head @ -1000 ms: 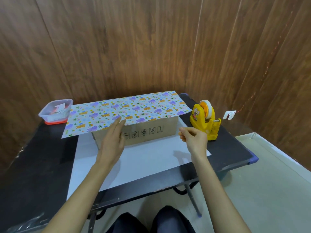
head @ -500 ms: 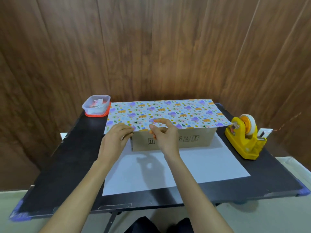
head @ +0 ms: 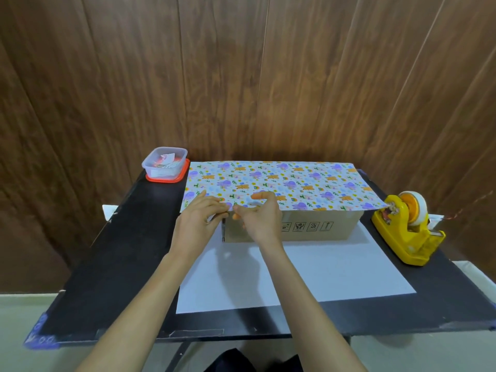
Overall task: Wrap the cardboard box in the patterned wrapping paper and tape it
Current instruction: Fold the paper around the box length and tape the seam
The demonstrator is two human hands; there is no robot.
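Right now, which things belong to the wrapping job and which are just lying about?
In the job: patterned wrapping paper, cardboard box, yellow tape dispenser.
Lying about: clear plastic tub, back left on the table.

1. The easiest way in is the left strip of the black tabletop [head: 128, 264]. It's bare from the front edge back to the clear plastic tub on a red lid [head: 165, 163], which sits in the far left corner.
2. In front of the brown cardboard box [head: 322, 226], the flat white sheet [head: 335, 269] lies level, so a hand can slide in low from the near side.
3. The box's near left corner is crowded. The left hand [head: 196, 224] and right hand [head: 261, 218] touch there, with the right pinching the edge of the patterned wrapping paper [head: 295, 181]. I can't tell the left's grip.
4. That paper roofs the box and overhangs both ends.
5. The right side is tight. The yellow tape dispenser [head: 408, 234] stands just beside the box, and the paper's corner reaches it.
6. The brown wood-panel wall [head: 241, 76] closes off the back.
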